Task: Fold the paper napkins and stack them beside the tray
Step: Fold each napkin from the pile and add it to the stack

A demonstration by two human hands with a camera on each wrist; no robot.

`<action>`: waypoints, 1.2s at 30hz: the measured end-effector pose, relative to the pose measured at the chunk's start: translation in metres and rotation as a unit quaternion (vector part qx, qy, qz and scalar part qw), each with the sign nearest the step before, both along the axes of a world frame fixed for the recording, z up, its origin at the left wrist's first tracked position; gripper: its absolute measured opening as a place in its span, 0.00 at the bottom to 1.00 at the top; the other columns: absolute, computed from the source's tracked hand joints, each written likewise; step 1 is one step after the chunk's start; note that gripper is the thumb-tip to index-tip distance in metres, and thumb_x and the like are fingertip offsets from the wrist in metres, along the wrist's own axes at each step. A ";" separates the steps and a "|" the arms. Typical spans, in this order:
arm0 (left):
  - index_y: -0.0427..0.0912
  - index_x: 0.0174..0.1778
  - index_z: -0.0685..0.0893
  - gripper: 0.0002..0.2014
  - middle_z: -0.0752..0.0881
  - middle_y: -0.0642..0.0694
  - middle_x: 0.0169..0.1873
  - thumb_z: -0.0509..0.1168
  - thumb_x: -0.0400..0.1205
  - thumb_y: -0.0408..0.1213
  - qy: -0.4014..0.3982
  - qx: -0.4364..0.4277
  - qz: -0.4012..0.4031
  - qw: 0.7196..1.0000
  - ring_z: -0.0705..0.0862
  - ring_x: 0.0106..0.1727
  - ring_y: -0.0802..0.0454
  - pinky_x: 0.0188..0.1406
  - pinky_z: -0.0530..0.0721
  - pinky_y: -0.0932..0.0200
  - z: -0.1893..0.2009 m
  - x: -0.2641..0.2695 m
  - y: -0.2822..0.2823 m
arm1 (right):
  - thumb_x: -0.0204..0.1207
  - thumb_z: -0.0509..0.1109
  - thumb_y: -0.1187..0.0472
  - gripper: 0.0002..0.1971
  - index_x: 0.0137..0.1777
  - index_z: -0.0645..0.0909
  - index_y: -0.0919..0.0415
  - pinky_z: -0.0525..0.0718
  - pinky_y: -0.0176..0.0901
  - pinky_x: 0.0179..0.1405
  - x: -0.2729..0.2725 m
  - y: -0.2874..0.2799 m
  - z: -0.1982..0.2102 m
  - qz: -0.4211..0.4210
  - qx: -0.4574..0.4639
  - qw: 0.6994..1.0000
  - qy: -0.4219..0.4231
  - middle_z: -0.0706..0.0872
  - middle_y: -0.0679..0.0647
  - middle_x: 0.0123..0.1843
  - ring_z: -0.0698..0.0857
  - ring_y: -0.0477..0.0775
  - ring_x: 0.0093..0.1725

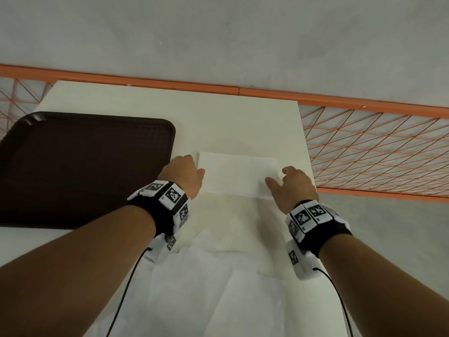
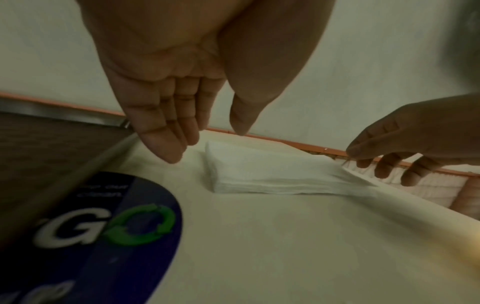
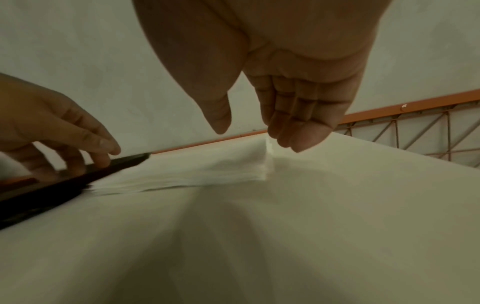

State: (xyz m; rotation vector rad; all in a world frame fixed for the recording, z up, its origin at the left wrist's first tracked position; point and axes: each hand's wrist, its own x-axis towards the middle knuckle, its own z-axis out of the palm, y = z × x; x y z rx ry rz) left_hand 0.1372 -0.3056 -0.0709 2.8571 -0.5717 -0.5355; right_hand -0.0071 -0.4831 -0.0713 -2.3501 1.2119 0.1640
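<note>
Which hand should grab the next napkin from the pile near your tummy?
Probably the left hand: both are open at the folded stack, but the loose napkins spread more beneath its wrist.

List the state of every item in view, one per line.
White folded paper napkin stack: flat on the table, right of the tray, held by neither hand.
Dark brown plastic tray: empty, flat on the table.
Loose white unfolded napkins: spread near the table's front edge.
Left hand: open, at the stack's left end.
Right hand: open, at its right end.
</note>
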 end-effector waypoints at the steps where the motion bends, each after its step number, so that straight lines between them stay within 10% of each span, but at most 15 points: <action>1: 0.40 0.66 0.78 0.21 0.81 0.42 0.62 0.59 0.85 0.51 0.005 -0.011 -0.017 1.000 0.81 0.61 0.40 0.53 0.79 0.50 0.003 -0.005 0.009 | 0.80 0.65 0.43 0.27 0.73 0.71 0.57 0.79 0.52 0.61 -0.008 0.007 0.003 0.007 0.005 1.000 -0.009 0.80 0.54 0.67 0.80 0.59 0.64; 6: 0.48 0.64 0.82 0.18 0.84 0.50 0.58 0.63 0.82 0.52 0.073 -0.032 -0.149 0.986 0.83 0.58 0.50 0.60 0.81 0.50 0.014 -0.054 0.054 | 0.78 0.69 0.47 0.14 0.58 0.82 0.53 0.82 0.43 0.53 -0.059 0.066 0.013 0.088 0.049 0.995 -0.023 0.86 0.47 0.48 0.85 0.54 0.51; 15: 0.49 0.74 0.72 0.28 0.74 0.48 0.68 0.67 0.79 0.54 0.107 0.076 -0.427 0.895 0.71 0.69 0.47 0.70 0.71 0.48 -0.002 -0.139 0.057 | 0.78 0.66 0.43 0.14 0.59 0.80 0.46 0.83 0.39 0.52 -0.162 0.153 0.003 0.132 0.109 0.984 0.047 0.85 0.42 0.50 0.84 0.46 0.49; 28: 0.46 0.57 0.78 0.13 0.79 0.47 0.59 0.66 0.80 0.45 0.042 0.105 -0.438 0.892 0.75 0.61 0.46 0.62 0.72 0.50 0.010 -0.158 0.048 | 0.76 0.68 0.41 0.18 0.62 0.75 0.46 0.80 0.36 0.50 -0.198 0.171 -0.009 0.054 0.089 0.994 -0.042 0.78 0.40 0.54 0.81 0.43 0.49; 36: 0.51 0.47 0.83 0.05 0.83 0.57 0.41 0.68 0.78 0.46 0.165 -0.095 -0.319 0.928 0.82 0.44 0.57 0.45 0.80 0.61 0.058 -0.152 0.086 | 0.71 0.75 0.41 0.24 0.63 0.72 0.45 0.78 0.35 0.47 -0.213 0.169 -0.011 -0.072 0.172 0.966 -0.177 0.80 0.37 0.55 0.80 0.40 0.50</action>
